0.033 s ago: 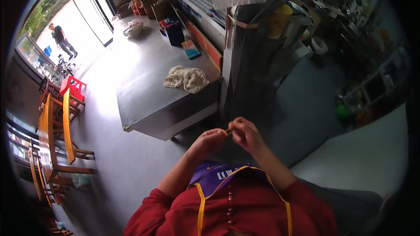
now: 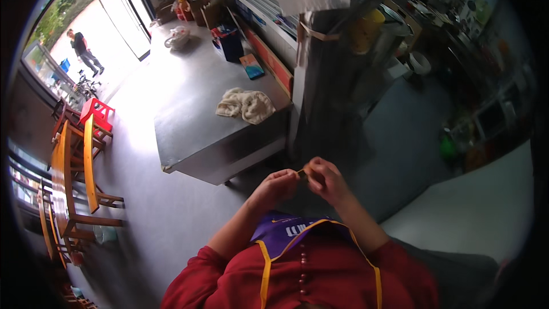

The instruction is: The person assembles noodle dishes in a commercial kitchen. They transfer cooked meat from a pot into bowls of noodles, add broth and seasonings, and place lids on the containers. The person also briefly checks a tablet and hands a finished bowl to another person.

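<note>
My left hand (image 2: 276,187) and my right hand (image 2: 325,180) meet in front of my waist, fingers pinched close together. Between them runs a small thin yellowish strip (image 2: 301,171), mostly hidden by the fingers; its kind is too small to make out. Below the hands lies the purple apron (image 2: 280,229) with yellow edging that I wear over a red top. Ahead and to the left stands a metal-topped counter (image 2: 194,114), with a crumpled cream cloth (image 2: 246,106) near its corner. Neither hand touches the counter.
On the counter are a phone (image 2: 251,66), a dark blue box (image 2: 230,44) and a white plastic bag (image 2: 177,38). Wooden benches (image 2: 90,166) and a red stool (image 2: 97,113) line the left. A person (image 2: 84,54) stands outside the glass door. A white surface (image 2: 469,194) is at right.
The view has shifted very slightly. Both hands stay together, and a little more of the yellowish strip shows between the fingers.
</note>
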